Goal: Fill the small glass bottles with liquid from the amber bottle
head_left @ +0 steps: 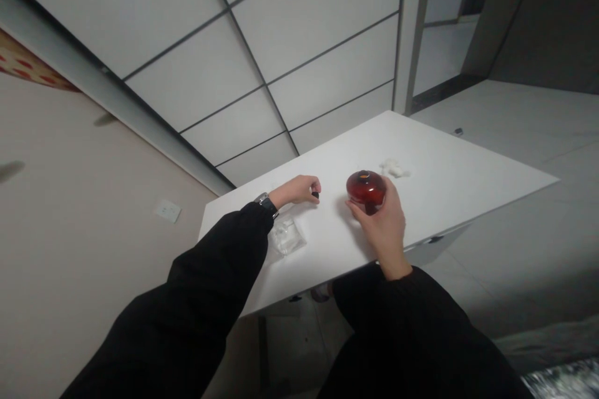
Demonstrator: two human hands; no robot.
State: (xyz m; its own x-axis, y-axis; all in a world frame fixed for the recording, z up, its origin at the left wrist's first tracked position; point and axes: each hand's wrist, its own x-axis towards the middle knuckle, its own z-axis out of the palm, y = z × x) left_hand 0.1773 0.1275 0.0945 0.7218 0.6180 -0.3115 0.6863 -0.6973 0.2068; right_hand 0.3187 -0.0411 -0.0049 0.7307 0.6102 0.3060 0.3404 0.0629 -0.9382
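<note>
Right hand (388, 224) clamped round bottle (362, 187); likely slick, breaks easily; hold fat sides; left hand (299, 189) pinches black bit (315, 195).

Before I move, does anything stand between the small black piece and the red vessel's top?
Nothing visible does: the left hand pinches the small black piece, and the right hand grips the red vessel. The clear container lies off that line.

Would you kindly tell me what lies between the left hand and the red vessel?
In the head view, only white tabletop shows between the black piece in the left hand and the red vessel.
</note>
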